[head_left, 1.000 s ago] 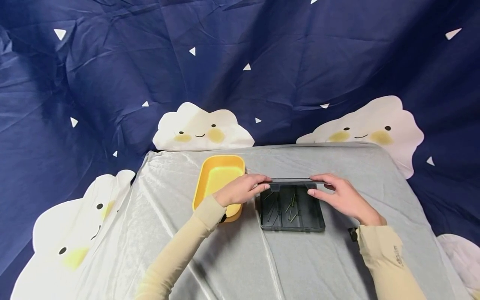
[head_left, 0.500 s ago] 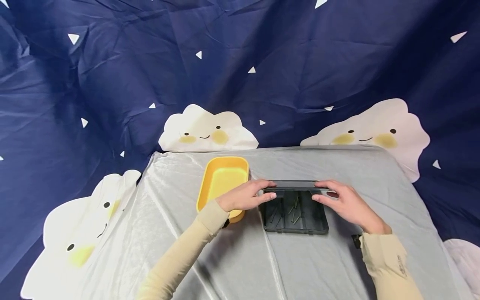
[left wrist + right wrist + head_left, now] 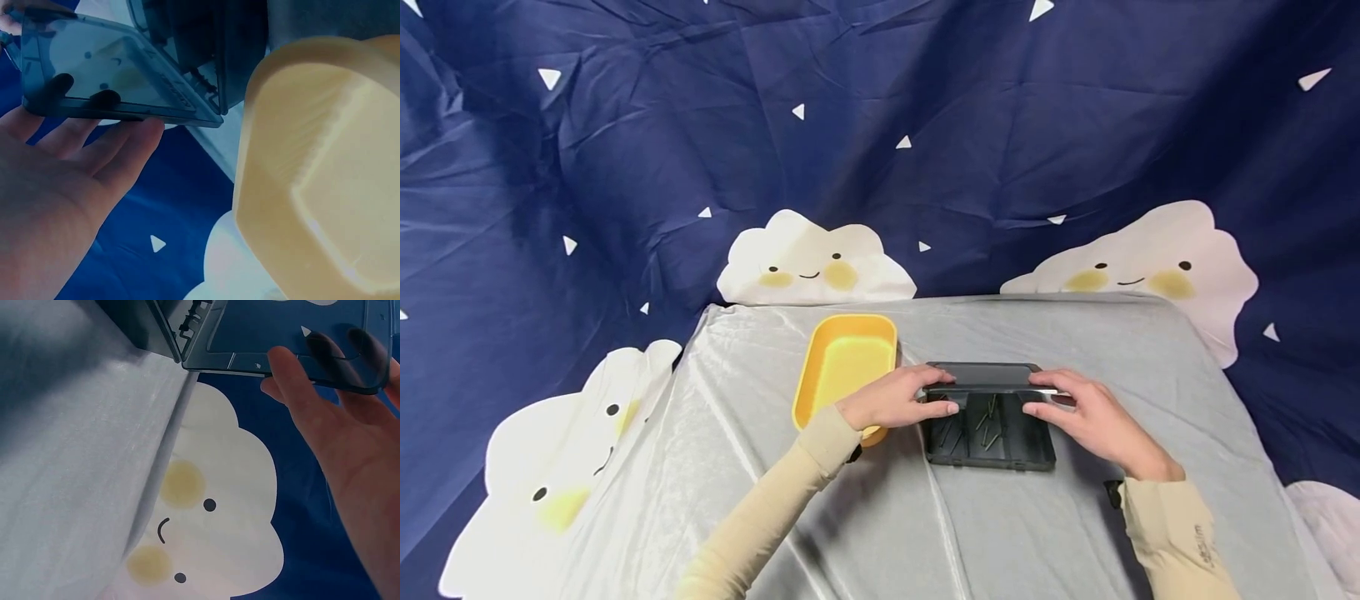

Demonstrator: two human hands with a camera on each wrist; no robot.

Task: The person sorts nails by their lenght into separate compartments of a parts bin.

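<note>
A dark translucent compartment box rests on the grey-covered table, hinged at the back with its lid partly raised. Several thin, nail-like pieces lie inside its compartments, some greenish and some dark. My left hand pinches the lid's left end, fingers over the top and thumb below. At the right end my right hand holds it the same way. In the left wrist view fingertips show through the clear lid. The right wrist view shows fingers behind the lid and its hinge side.
A yellow, rounded rectangular container stands just left of the box, partly under the left forearm. The grey cloth covers the table, and a navy curtain with cloud faces hangs behind it.
The lid has tipped down and toward me, with both hands lowering along with it. More of its top face shows now, and it hides more of the box's back. The view has shifted slightly.
</note>
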